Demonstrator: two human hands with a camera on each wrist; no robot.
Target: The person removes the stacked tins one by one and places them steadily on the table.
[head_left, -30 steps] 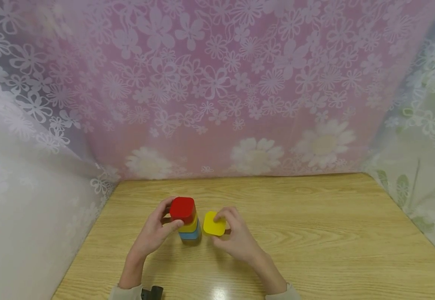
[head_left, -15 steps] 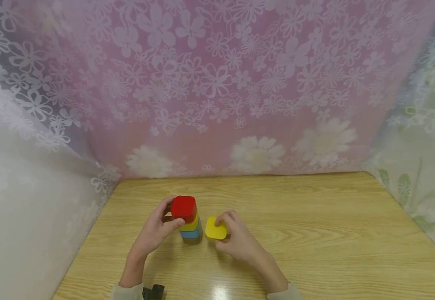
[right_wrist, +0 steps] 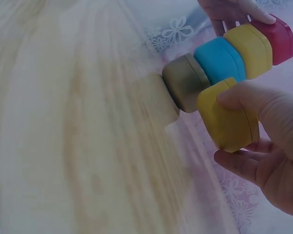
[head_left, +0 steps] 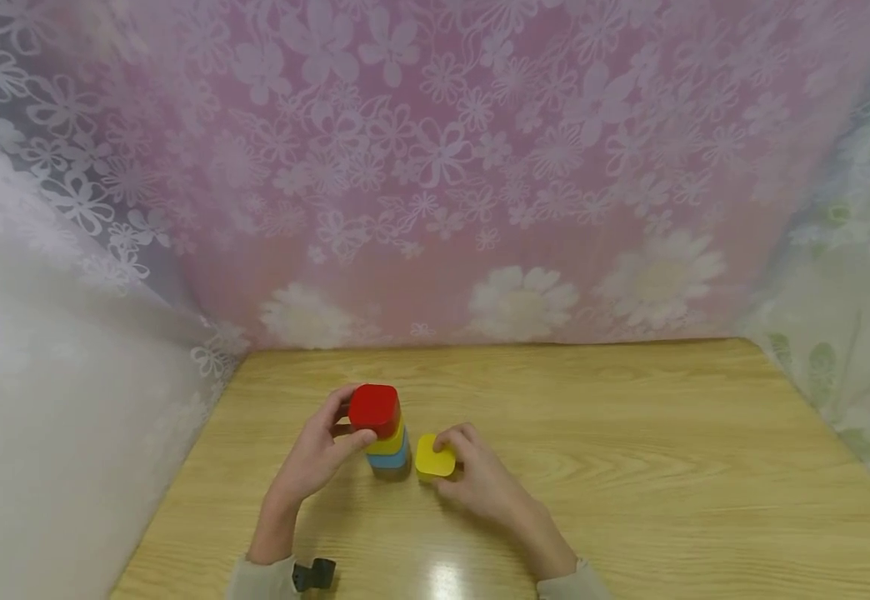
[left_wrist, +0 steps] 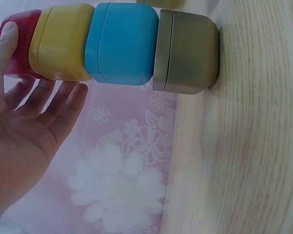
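Note:
A stack of small rounded-square boxes stands upright on the wooden table: a gold box (left_wrist: 193,53) at the bottom, then a blue box (left_wrist: 122,44), a yellow box (left_wrist: 66,41) and a red box (head_left: 375,407) on top. My left hand (head_left: 313,454) holds the stack near its top, thumb on the red box and fingers behind. Just right of the stack, my right hand (head_left: 483,477) pinches a second yellow box (head_left: 435,456) between thumb and fingers. In the right wrist view this second yellow box (right_wrist: 224,117) overlaps the gold and blue boxes.
The wooden table (head_left: 630,467) reaches back to a pink flowered cloth (head_left: 435,208). Pale flowered cloths hang at the left (head_left: 60,375) and right sides. A black wrist-worn device (head_left: 315,575) sits at the left sleeve.
The right hand and its yellow box have shifted down and nearer to me relative to the stack, and more of the box's side shows. The left hand keeps its hold; the head view shifts slightly.

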